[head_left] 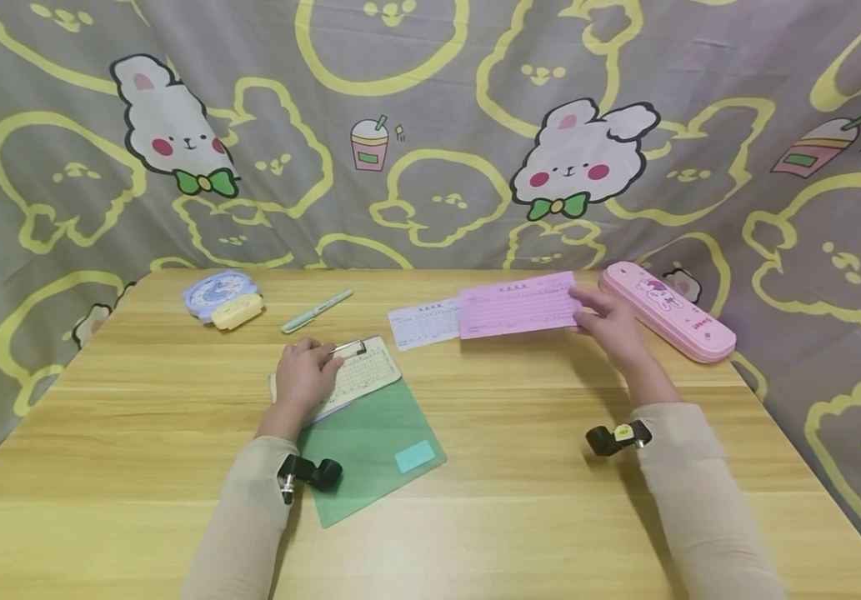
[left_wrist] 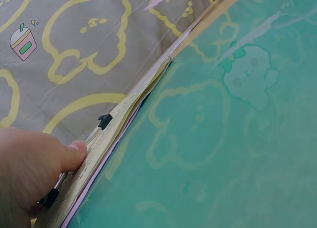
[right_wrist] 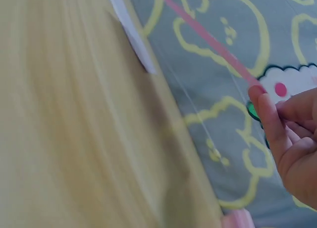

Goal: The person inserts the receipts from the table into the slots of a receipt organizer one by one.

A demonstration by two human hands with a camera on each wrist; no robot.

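Note:
My left hand (head_left: 304, 375) is on a small cream clipboard (head_left: 370, 373) holding gridded paper. In the left wrist view, the thumb (left_wrist: 74, 156) bears on its metal clip (left_wrist: 103, 121), the other fingers curled about it and partly hidden. Under the clipboard lies a glossy green board (head_left: 370, 454) with a blue label (head_left: 415, 457). My right hand (head_left: 613, 325) pinches the right edge of a pink printed slip (head_left: 516, 307), held up off the table. A white printed slip (head_left: 424, 323) lies to its left, partly covered by the pink one in the head view.
To the right stands a pink pencil case (head_left: 668, 312) near my right hand. A green pen (head_left: 317, 312) lies beyond the clipboard. At the back left are a blue clock-like toy (head_left: 214, 292) and a yellow block (head_left: 237, 312). A patterned curtain (head_left: 445, 108) borders the wooden table (head_left: 543, 500).

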